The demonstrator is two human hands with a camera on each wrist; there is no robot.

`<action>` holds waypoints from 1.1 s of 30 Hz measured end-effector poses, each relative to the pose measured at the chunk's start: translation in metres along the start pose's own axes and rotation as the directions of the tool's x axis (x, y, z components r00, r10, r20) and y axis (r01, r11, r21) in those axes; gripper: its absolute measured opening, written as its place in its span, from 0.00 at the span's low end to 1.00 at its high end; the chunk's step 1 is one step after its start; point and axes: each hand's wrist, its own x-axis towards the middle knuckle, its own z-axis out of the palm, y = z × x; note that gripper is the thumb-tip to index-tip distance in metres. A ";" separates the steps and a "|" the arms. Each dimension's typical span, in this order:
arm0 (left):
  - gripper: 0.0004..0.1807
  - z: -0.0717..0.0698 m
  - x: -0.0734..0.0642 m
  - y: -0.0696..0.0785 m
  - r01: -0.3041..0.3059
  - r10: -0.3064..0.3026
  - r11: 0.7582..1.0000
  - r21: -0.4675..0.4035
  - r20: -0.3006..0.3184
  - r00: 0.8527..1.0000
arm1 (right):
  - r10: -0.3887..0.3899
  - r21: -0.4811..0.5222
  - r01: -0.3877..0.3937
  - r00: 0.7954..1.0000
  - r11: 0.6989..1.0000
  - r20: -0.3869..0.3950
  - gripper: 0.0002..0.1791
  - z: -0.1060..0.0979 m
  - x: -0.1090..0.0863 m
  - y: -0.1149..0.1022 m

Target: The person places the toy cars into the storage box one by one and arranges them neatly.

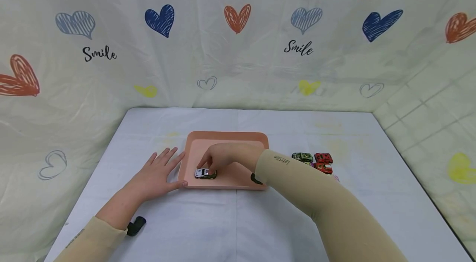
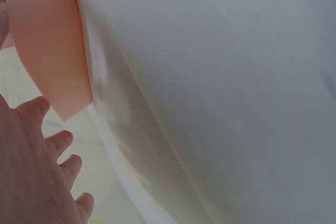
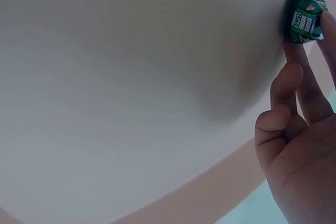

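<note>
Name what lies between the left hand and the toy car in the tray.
In the head view, the pink tray's left rim and a bare strip of its floor lie between the left hand and the toy car.

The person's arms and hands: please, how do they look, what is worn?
The left sleeve and right sleeve are beige, each with small dark print. A black device shows at the left cuff, a black piece at the right. The left hand and right hand wear no gloves.

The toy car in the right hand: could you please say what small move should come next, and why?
Probably the right hand should ease its fingers off the toy car, which they pinch low inside the pink tray, seemingly at its floor.
</note>
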 end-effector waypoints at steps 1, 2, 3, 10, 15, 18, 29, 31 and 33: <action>0.55 -0.002 -0.001 0.001 0.000 0.000 1.000 -0.007 0.001 1.000 | 0.000 0.001 0.000 1.000 1.000 0.002 0.22 0.000 0.000 0.000; 0.55 -0.003 -0.001 0.002 -0.001 0.001 1.000 -0.009 0.000 1.000 | 0.000 0.002 0.000 1.000 1.000 0.003 0.22 0.000 0.000 0.000; 0.55 -0.004 -0.001 0.003 0.001 -0.001 1.000 -0.005 0.001 1.000 | 0.000 0.002 0.000 1.000 1.000 0.004 0.22 0.000 0.000 0.000; 0.54 -0.009 -0.003 0.006 -0.002 0.002 1.000 0.003 0.011 1.000 | 0.002 0.009 -0.002 1.000 1.000 0.002 0.24 -0.001 -0.001 0.001; 0.54 -0.007 -0.002 0.006 -0.001 0.001 1.000 -0.007 0.006 1.000 | 0.004 0.044 -0.004 1.000 0.999 -0.010 0.24 -0.005 -0.007 0.002; 0.54 -0.006 -0.001 0.005 -0.003 0.003 1.000 -0.010 0.000 1.000 | -0.012 0.070 0.013 1.000 0.997 -0.025 0.22 -0.008 -0.011 0.004; 0.54 -0.004 0.000 0.003 0.012 -0.012 1.000 -0.010 0.026 1.000 | -0.123 0.123 0.130 0.990 0.984 -0.064 0.23 -0.020 -0.027 0.012; 0.54 -0.003 0.000 0.003 0.008 -0.008 1.000 -0.010 0.020 1.000 | -0.144 0.113 0.152 0.987 0.982 -0.077 0.23 -0.023 -0.031 0.014; 0.54 -0.002 0.000 0.002 0.014 -0.014 1.000 -0.002 0.023 1.000 | -0.157 0.114 0.167 0.984 0.979 -0.088 0.22 -0.025 -0.036 0.018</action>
